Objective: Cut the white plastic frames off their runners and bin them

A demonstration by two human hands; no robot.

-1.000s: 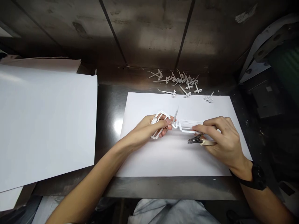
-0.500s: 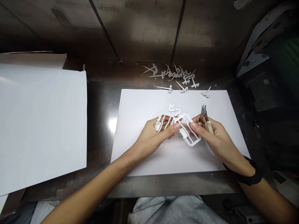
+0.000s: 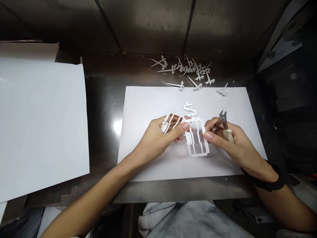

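My left hand (image 3: 162, 134) pinches a white moulded plastic piece between thumb and fingers. The piece has two open rectangular frames, a left frame (image 3: 169, 121) tilted across the fingers and a right frame (image 3: 198, 137) hanging lower. An S-shaped white runner (image 3: 190, 109) rises from where they meet. My right hand (image 3: 226, 138) is closed around side cutters (image 3: 224, 124), jaws pointing up and a pale handle against the palm. Its thumb and a finger meet at the right frame's outer edge; whether they grip it or only touch it is hard to tell.
White paper (image 3: 153, 165) lies under my hands on a dark metal bench (image 3: 104, 99). Several cut-off white plastic runners (image 3: 189, 67) are heaped behind it; another runner (image 3: 222, 91) sits on its back edge. A large white sheet (image 3: 42, 125) stands at the left.
The right frame has swung from slanted to nearly upright. The S-shaped runner now stands clearer above. My right hand with the cutters has shifted slightly right, and the view has moved a little.
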